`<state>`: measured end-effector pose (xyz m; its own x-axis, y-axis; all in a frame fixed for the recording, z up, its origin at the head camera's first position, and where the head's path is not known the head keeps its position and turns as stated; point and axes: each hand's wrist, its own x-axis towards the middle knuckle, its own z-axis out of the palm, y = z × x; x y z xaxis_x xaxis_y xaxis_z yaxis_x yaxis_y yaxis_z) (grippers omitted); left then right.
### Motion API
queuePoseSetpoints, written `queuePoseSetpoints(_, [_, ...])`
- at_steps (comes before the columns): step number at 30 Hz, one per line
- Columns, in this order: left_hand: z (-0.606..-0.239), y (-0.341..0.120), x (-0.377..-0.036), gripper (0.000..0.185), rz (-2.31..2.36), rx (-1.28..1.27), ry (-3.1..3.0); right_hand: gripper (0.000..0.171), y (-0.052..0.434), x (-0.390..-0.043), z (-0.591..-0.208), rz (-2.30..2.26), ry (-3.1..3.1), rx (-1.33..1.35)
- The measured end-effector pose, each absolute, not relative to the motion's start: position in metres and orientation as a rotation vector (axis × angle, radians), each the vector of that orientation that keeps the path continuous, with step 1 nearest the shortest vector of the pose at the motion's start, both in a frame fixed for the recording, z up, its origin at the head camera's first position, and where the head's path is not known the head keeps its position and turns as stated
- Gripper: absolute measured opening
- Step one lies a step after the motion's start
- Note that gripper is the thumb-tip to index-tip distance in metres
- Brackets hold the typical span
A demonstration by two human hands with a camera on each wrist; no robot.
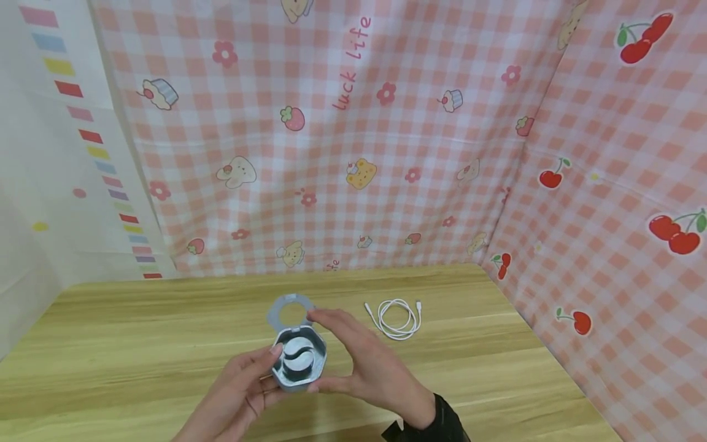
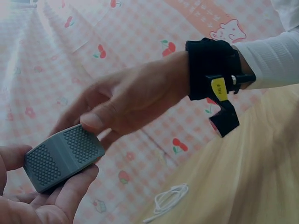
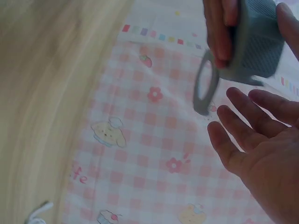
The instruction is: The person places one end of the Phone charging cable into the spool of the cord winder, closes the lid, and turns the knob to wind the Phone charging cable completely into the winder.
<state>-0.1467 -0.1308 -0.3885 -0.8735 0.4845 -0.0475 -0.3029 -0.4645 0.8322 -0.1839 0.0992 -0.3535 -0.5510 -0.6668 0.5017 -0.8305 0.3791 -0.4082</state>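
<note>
A grey hexagonal cable winder case [image 1: 299, 359] faces up in the head view, its S-shaped core showing inside. The ring-shaped lid [image 1: 274, 314] stands swung back from the far edge. My left hand [image 1: 243, 387] grips the case, thumb over the near-left rim and fingers beneath. At the case's right side is my right hand [image 1: 370, 365], its thumb tip by the lower right edge and a fingertip beside the lid. The right wrist view shows the right fingers [image 3: 250, 128] extended and spread below the case. The left wrist view shows the textured side of the case [image 2: 65, 156].
A white cable [image 1: 399, 331], loosely coiled with a plug at each end, lies on the wooden table [image 1: 138, 344] to the right of the case. A checked cloth [image 1: 331, 141] hangs behind the table, and another [image 1: 624, 233] lines its right side.
</note>
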Motion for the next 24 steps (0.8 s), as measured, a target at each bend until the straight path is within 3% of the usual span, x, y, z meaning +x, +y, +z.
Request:
queuePoseSetpoints(11, [-0.377,-0.135,-0.149,0.033,2.333,0.312,1.238,0.076,0.093,-0.188,-0.358,1.167,-2.332,1.343])
queuePoseSetpoints(15, [-0.376,-0.138,-0.153,0.042,2.299,0.378,1.277,0.070,0.090,-0.191,-0.362,1.353,-2.325,1.298])
queuePoseSetpoints(20, [-0.372,-0.140,-0.157,0.063,2.202,0.274,1.690,0.068,0.085,-0.200,-0.368,1.458,-2.355,1.198])
queuePoseSetpoints(24, [-0.373,-0.139,-0.161,0.061,2.061,0.129,2.293,0.067,0.076,-0.210,-0.375,1.454,-2.372,1.140])
